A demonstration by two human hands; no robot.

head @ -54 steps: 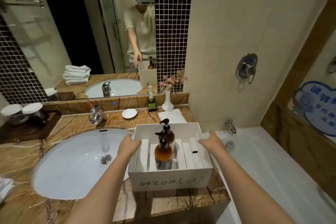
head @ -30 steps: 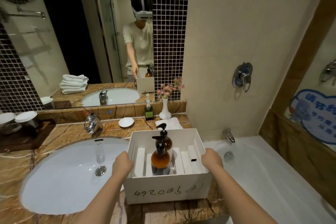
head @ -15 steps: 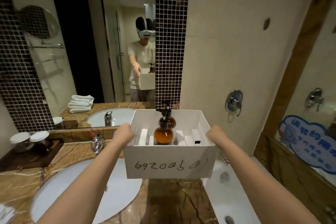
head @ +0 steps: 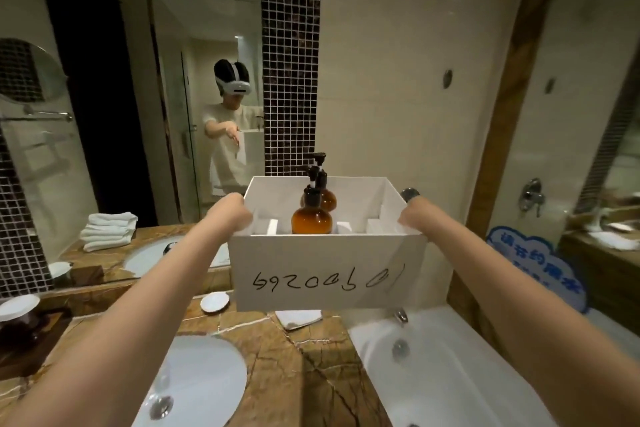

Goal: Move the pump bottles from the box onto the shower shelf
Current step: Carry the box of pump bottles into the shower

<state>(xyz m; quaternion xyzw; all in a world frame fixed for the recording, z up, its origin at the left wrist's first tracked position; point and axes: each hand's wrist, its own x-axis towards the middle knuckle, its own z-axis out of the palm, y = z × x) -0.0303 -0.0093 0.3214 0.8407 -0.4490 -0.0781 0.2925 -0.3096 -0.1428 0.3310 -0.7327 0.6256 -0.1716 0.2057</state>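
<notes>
A white box (head: 325,270) with handwritten digits on its front hangs in the air above the marble counter, level with my chest. My left hand (head: 232,215) grips its left wall and my right hand (head: 412,215) grips its right wall. Inside stand two amber pump bottles with black pumps, one in front (head: 311,215) and one behind it (head: 327,198), both upright between white dividers. No shower shelf shows in this view.
Below lie the brown marble counter (head: 294,367), a white sink (head: 204,381), a small white dish (head: 214,301) and a folded cloth (head: 298,318). The bathtub (head: 450,374) with its tap sits at the right. A mirror fills the left wall.
Both hands closed on the box's sides and lifted it off the counter; it has risen higher and the view has tilted upward.
</notes>
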